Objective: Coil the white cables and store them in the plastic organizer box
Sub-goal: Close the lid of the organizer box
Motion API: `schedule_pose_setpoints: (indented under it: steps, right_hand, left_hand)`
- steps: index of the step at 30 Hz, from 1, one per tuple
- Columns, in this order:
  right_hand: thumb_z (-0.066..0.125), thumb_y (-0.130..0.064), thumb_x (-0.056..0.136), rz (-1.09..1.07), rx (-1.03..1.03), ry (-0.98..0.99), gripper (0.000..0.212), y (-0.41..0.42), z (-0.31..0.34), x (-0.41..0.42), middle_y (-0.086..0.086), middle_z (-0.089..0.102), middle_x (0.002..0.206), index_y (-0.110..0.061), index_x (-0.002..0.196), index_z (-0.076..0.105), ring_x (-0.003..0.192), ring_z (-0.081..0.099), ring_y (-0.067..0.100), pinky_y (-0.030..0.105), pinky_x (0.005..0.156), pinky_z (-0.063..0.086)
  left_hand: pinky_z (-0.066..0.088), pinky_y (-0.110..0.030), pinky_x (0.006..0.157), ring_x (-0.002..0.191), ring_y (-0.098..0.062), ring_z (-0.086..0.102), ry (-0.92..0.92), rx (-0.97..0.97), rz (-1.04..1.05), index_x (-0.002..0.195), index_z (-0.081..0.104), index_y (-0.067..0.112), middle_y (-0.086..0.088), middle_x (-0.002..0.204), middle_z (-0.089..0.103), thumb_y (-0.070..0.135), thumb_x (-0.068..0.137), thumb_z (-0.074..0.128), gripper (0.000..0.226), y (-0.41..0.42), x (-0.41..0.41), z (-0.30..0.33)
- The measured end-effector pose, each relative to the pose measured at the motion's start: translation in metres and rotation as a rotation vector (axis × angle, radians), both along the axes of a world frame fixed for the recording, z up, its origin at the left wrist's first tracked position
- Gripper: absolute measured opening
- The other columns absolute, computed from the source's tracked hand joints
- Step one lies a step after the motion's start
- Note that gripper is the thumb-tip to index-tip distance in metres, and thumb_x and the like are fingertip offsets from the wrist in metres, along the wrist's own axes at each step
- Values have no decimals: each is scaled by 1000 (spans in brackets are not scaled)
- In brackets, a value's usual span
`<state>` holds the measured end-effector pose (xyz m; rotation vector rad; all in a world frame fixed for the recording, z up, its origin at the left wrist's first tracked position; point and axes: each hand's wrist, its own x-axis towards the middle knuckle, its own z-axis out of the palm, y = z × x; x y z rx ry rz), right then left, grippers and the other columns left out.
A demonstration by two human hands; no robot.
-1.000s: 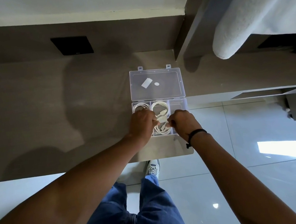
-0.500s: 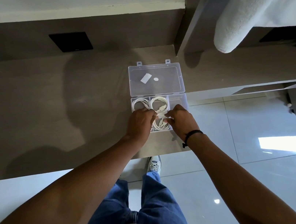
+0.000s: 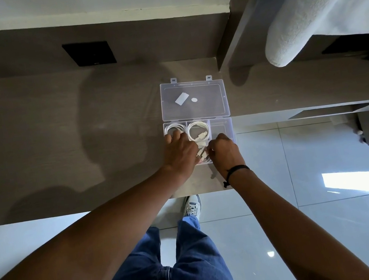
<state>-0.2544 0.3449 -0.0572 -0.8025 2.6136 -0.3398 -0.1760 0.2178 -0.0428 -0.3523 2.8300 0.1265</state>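
While my left hand (image 3: 181,148) lies spread over the near left part of the plastic organizer box (image 3: 229,126), fingers loosely open and pressing down, my right hand (image 3: 223,149) is pinched shut on the plug ends of a white cable (image 3: 201,154) in the near middle compartment. That cable's connectors point left and toward me, slanting between my two hands. The box sits at the desk (image 3: 59,139) front edge, its long axis running left to right, with the clear lid (image 3: 192,97) laid open flat on the far side. I count three cables: one coil (image 3: 172,128) in the far left compartment, one round coil (image 3: 199,130) in the far middle compartment, and the one I grip. The far right compartment looks bare. Two small white stickers show on the lid.
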Motion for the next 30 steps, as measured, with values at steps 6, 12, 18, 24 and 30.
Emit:
schedule_pose_setpoints:
  steps: [6, 12, 18, 24, 30]
  right_hand:
    - [73, -22, 85, -67, -137, -103, 6, 9, 15, -11, 5, 71, 91, -20, 90, 70, 78, 67, 24, 29, 71, 53]
    - [63, -18, 95, -368, -340, -161, 27, 19, 20, -72, 12, 71, 113, -12, 121, 66, 98, 66, 24, 33, 92, 53]
    - [57, -2, 96, -467, -486, -624, 33, 13, 6, -105, 16, 67, 125, -5, 128, 62, 114, 63, 32, 49, 102, 51]
    - [64, -4, 93, -610, -755, -739, 34, 23, 1, -96, 21, 68, 121, -7, 127, 63, 107, 66, 36, 46, 94, 55]
    - [59, -7, 97, -595, -865, -681, 25, 37, -2, -85, 17, 68, 121, 1, 120, 65, 109, 64, 34, 50, 100, 50]
  left_hand:
    - [46, -41, 86, 107, -28, 54, 258, 165, 137, 109, 77, 27, -3, 107, 66, 51, 87, 71, 32, -10, 22, -1]
    - [48, -39, 104, 116, -33, 64, 403, 751, 762, 135, 60, 2, -19, 120, 72, 27, 103, 58, 41, -69, 9, -7]
    - [44, -29, 67, 67, -11, 53, 228, 1334, 974, 95, 67, 27, 1, 77, 61, 42, 112, 29, 44, -103, -18, -1]
    - [49, -33, 76, 81, -17, 62, 223, 1384, 982, 127, 67, 20, -10, 96, 73, 66, 104, 20, 70, -117, -16, -12]
    - [55, -27, 80, 94, -12, 68, 388, 1362, 877, 103, 70, 23, 5, 100, 76, 33, 104, 58, 16, -115, 0, -28]
